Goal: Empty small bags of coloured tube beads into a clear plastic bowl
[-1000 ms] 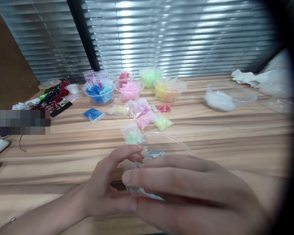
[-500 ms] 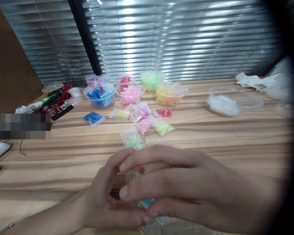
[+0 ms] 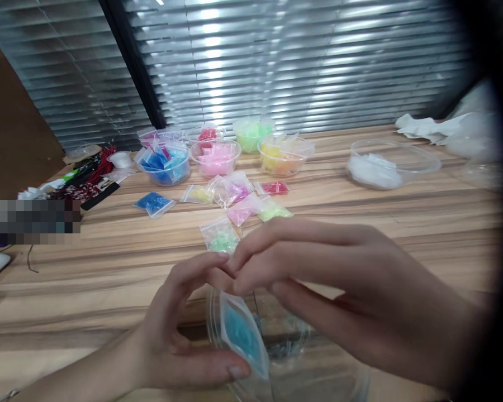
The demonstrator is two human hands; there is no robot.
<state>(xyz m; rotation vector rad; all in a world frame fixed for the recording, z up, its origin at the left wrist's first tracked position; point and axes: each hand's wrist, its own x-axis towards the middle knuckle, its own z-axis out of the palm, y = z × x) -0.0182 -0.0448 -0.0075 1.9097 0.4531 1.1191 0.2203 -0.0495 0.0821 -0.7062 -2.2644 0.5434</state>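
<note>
Both of my hands meet over a clear round plastic container [image 3: 362, 382] at the lower middle. A small zip bag of light blue beads [image 3: 243, 332] stands on edge at the container's left side. My left hand [image 3: 174, 329] curls around the bag, its thumb across the lower end and its fingers by the top corner. From the right, my right hand [image 3: 331, 273] brings its bent, pressed-together fingers against the left fingertips. Whatever the right fingertips pinch is hidden. Just beyond the hands lies a bag of pale green beads [image 3: 222, 240].
Several small bead bags, such as a dark blue one [image 3: 155, 204] and a red one [image 3: 275, 188], lie mid-table. Behind them stand clear bowls of coloured bags, among them a pink bowl [image 3: 215, 159]. A wide clear container [image 3: 375, 170] is at right, tangled cords [image 3: 81, 187] at left.
My right hand has moved up and away from the left thumb, its fingertips now against the left fingers. The light blue bead bag has come into plain sight. The view has shifted slightly.
</note>
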